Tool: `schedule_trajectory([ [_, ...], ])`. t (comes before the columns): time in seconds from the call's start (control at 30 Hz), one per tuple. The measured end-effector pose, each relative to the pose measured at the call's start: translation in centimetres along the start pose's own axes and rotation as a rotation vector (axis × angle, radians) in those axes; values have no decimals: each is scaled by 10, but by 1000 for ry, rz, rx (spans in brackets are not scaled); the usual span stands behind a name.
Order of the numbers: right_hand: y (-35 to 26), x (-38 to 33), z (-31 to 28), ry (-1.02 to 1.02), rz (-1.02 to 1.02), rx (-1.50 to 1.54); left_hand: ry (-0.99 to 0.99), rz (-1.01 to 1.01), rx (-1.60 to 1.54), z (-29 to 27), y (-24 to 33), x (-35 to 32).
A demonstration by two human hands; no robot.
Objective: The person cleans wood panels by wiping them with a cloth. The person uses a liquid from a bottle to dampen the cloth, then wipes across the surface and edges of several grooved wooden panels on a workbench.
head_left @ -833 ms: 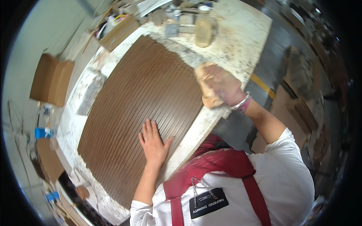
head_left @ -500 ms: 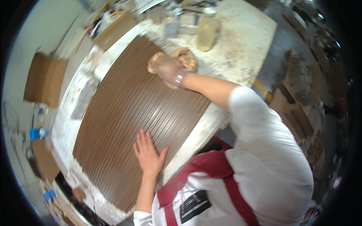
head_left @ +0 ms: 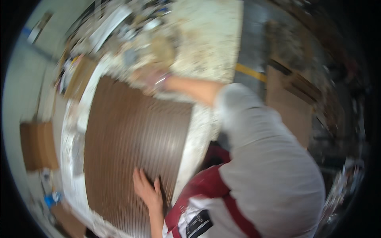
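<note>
A brown panel with narrow parallel grooves (head_left: 119, 131) lies on a white-stained worktable. On its near part rests my left hand (head_left: 145, 189), flat with the fingers stretched out and nothing in it. At the panel's far edge is my right hand (head_left: 156, 78), smeared by motion, wearing a thin see-through glove with a clear band at the wrist. It is closed over a bunched tan cloth (head_left: 139, 76), whose outline blurs into the hand. Just beyond the right hand stands a cloudy yellowish jar (head_left: 163, 49).
Mixed clutter (head_left: 131, 29) covers the table's far left. A cardboard box of odds and ends (head_left: 79, 77) stands beside it. Another open carton (head_left: 39, 146) is by the left wall. To the right, a yellow floor line (head_left: 251, 72) runs near large cardboard sheets (head_left: 287, 105).
My right hand has moved with the cloth to the panel's far edge, closer to the jar. My left hand stays flat on the panel. The whole view has turned and shifted.
</note>
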State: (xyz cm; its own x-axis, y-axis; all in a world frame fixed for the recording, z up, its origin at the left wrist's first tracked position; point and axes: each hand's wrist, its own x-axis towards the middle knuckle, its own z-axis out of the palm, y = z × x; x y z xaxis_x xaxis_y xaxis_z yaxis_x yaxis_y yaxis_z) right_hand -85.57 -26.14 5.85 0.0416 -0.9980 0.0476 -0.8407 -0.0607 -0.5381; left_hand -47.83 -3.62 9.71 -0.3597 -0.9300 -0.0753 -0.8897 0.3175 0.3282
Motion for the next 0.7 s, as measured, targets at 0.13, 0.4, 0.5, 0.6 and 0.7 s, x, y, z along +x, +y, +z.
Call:
schedule_trajectory([
  [0.13,44,-39,-42,31,82,-84,131,-57,-44,-11,-28,27],
  [0.4,-55,-54,-54,108,-785,-290,259,-251,212,-6,-88,139],
  [0.5,-87,-77,3,91,-856,-98,191,-288,260,2,-82,154],
  [0.6,-95,-57,26,-244,-463,29,160,-304,273,4,-84,153],
  [0.7,-99,-12,2,-385,-184,25,209,-257,267,8,-85,156],
])
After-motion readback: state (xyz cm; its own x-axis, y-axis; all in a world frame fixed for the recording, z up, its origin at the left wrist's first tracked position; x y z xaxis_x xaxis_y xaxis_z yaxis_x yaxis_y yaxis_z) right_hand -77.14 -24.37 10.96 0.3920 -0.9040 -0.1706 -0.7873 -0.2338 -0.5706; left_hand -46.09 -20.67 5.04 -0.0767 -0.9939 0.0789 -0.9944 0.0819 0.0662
